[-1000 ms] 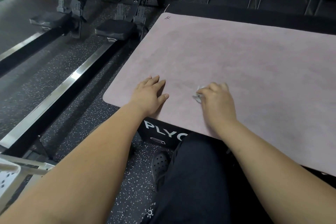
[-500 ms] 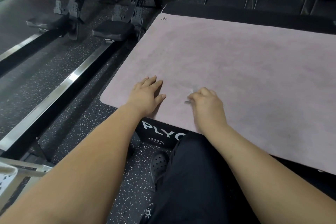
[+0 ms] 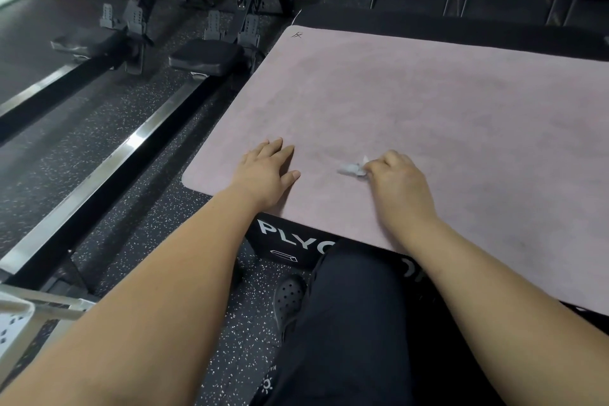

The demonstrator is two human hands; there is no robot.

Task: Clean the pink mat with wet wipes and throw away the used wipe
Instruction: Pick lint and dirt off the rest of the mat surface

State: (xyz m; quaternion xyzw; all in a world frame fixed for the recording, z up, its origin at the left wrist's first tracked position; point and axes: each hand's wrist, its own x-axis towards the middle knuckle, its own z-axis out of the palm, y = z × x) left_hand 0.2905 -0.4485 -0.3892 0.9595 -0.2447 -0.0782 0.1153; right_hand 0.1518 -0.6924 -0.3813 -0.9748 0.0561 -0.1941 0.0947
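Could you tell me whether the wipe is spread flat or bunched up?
Bunched up: the right hand grips the wipe as a small wad.

Left hand (image 3: 265,171) flat; right hand (image 3: 397,183) curled, pinching.

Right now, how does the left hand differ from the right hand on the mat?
The left hand lies flat with fingers straight; the right hand has its fingers curled. The left hand holds nothing; the right hand pinches a crumpled wipe. Both rest on the pink mat close to its near edge.
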